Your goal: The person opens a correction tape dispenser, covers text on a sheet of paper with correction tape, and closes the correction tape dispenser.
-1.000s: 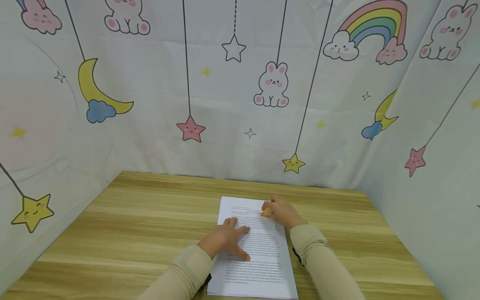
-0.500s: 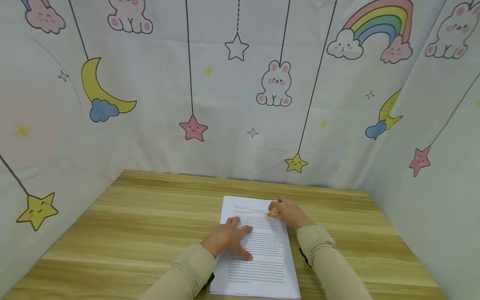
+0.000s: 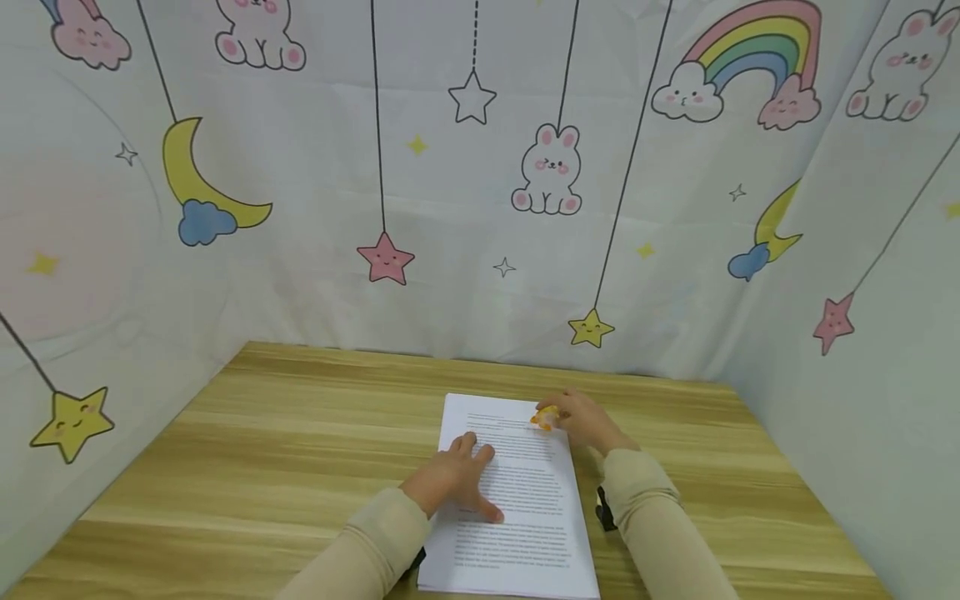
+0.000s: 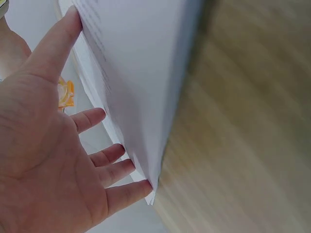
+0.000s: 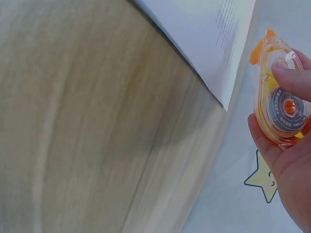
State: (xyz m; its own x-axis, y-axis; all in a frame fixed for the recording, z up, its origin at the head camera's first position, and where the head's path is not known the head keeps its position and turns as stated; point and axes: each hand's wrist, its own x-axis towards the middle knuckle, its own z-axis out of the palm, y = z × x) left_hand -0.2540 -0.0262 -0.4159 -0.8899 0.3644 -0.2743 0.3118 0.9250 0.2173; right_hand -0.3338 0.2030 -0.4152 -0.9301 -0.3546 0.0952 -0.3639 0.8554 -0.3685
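Observation:
A stack of printed paper (image 3: 517, 533) lies on the wooden table. My left hand (image 3: 457, 479) rests on its left part with fingers spread; in the left wrist view the fingertips of that hand (image 4: 58, 145) touch the sheet. My right hand (image 3: 585, 419), at the stack's upper right corner, holds an orange, clear-bodied correction tape (image 3: 546, 417). The right wrist view shows the correction tape (image 5: 284, 99) pinched between thumb and fingers of the right hand (image 5: 296, 165), its orange tip off the paper (image 5: 209, 39).
The wooden table (image 3: 300, 433) extends on both sides of the stack. Behind it and at both sides hangs a white curtain (image 3: 315, 292) printed with stars, rabbits, moons and a rainbow. A black band shows at each sleeve's underside.
My right hand has shifted slightly right and lifted with the correction tape, whose tilt has changed. My left hand stays on the paper, its fingers a little closer together.

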